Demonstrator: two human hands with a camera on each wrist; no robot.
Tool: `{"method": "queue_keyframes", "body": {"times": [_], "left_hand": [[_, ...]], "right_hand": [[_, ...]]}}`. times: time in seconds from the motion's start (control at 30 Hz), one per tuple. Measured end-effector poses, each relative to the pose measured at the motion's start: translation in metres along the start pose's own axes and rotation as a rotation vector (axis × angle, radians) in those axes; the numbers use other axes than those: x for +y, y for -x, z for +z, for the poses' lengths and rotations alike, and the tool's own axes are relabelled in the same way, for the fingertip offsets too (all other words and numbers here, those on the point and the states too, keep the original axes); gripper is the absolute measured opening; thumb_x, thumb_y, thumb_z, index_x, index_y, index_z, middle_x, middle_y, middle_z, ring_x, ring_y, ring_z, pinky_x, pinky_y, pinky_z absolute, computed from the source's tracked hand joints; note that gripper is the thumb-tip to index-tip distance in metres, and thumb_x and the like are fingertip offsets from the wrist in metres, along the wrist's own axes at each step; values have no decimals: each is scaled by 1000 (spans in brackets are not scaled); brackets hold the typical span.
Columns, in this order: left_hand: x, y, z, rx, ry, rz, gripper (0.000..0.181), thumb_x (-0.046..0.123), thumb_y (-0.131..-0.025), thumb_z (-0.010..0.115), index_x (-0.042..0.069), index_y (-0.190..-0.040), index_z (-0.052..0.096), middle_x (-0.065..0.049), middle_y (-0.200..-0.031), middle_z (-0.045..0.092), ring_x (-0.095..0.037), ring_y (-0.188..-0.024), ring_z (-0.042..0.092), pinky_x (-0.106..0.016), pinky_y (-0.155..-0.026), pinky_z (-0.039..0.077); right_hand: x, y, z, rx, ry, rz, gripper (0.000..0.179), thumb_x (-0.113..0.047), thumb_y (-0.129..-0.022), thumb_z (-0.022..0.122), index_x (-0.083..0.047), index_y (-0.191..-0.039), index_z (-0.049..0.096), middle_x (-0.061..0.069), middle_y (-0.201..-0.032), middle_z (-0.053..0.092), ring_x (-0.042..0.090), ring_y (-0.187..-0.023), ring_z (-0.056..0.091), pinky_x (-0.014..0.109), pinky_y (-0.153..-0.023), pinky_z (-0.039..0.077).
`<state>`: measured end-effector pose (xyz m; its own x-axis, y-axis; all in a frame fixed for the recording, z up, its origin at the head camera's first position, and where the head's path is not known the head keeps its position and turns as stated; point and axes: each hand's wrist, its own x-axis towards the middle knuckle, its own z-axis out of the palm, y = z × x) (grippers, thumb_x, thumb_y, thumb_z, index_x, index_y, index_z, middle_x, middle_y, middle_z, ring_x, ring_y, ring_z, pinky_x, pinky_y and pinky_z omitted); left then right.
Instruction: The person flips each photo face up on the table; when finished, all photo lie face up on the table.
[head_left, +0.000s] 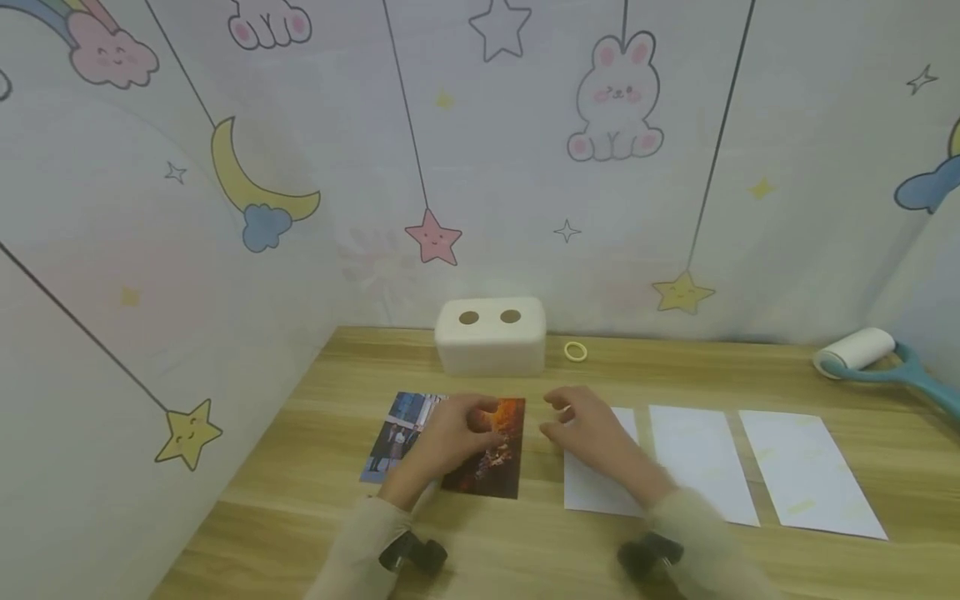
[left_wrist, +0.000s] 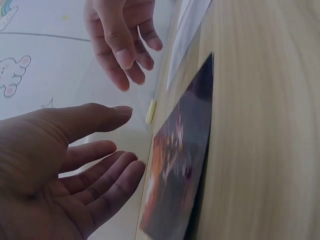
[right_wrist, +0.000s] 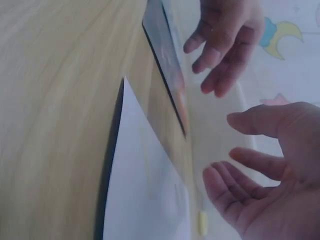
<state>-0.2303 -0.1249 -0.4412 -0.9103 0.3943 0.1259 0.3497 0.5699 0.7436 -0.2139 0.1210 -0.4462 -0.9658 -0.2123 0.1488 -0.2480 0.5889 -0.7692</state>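
The left hand (head_left: 453, 429) hovers over the orange-and-dark photo print (head_left: 504, 467), fingers relaxed, thumb apart from the fingertips; the right hand (head_left: 588, 429), likewise spread, faces it above the nearest of three white sheets (head_left: 701, 467). A street photo print (head_left: 390, 442) lies toward the tabletop's (head_left: 536, 550) left edge. Along its back edge stand a two-holed white box (head_left: 491, 357) and yellow ring (head_left: 577, 360); a blue-handled lint roller (head_left: 862, 350) lies at the back right corner.

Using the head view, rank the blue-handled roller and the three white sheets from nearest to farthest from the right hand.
1. Left white sheet: partly hidden behind the right hand and forearm.
2. Middle white sheet: just to its right.
3. Right white sheet: last in the row.
4. Blue-handled roller: far right, towards the back.
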Motion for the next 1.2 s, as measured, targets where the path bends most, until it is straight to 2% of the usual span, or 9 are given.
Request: {"method": "queue_keyframes", "body": {"times": [0.2, 0.37, 0.53, 0.63, 0.77, 1.0, 1.2], "left_hand": [[16, -6, 16, -41, 30, 22, 50, 10, -89, 86, -3, -133, 68, -21, -128, 69, -35, -107, 72, -48, -90, 61], [25, -10, 30, -59, 41, 83, 45, 6, -87, 86, -5, -129, 70, -21, -123, 71, -36, -106, 71, -46, -92, 60], [32, -12, 43, -70, 55, 113, 44, 0, -85, 84, -5, -127, 71, -19, -121, 71, -36, -107, 71, -41, -91, 59], [37, -12, 51, -80, 45, 115, 45, 5, -84, 87, -3, -126, 72, -17, -119, 72, -33, -108, 71, -37, -91, 58], [42, -13, 59, -102, -14, 101, 49, 17, -83, 92, 3, -127, 74, -10, -121, 73, -24, -108, 70, -30, -91, 57], [48, -17, 70, -144, -58, 87, 50, 19, -84, 92, 7, -129, 74, -8, -127, 71, -19, -115, 64, -31, -101, 52], [49, -15, 78, -141, -70, 113, 51, 16, -80, 94, 4, -125, 75, -7, -115, 71, -12, -100, 61, -26, -94, 52]], "right_hand": [[15, 6, -16, 27, 23, -50, 41, -12, -95, 77, 4, -131, 66, 20, -123, 67, 35, -107, 69, 49, -90, 59], [27, 11, -29, 45, 29, -80, 41, -12, -96, 77, 3, -132, 66, 20, -126, 68, 36, -110, 69, 47, -91, 60], [37, 21, -43, 66, 21, -99, 39, -11, -96, 79, 5, -130, 67, 21, -124, 69, 39, -111, 68, 49, -90, 60], [44, 25, -50, 73, 29, -87, 40, -10, -96, 78, 5, -131, 66, 21, -126, 69, 40, -113, 67, 50, -91, 60], [55, 29, -56, 84, 36, -77, 45, -8, -96, 77, 6, -136, 62, 25, -127, 67, 44, -116, 65, 53, -94, 58], [62, 35, -65, 86, 39, -70, 48, -8, -94, 80, 6, -136, 62, 25, -127, 67, 44, -117, 64, 58, -97, 56], [66, 37, -68, 76, 79, -81, 47, -9, -89, 85, 8, -128, 66, 23, -120, 69, 40, -109, 66, 56, -92, 57]]}}
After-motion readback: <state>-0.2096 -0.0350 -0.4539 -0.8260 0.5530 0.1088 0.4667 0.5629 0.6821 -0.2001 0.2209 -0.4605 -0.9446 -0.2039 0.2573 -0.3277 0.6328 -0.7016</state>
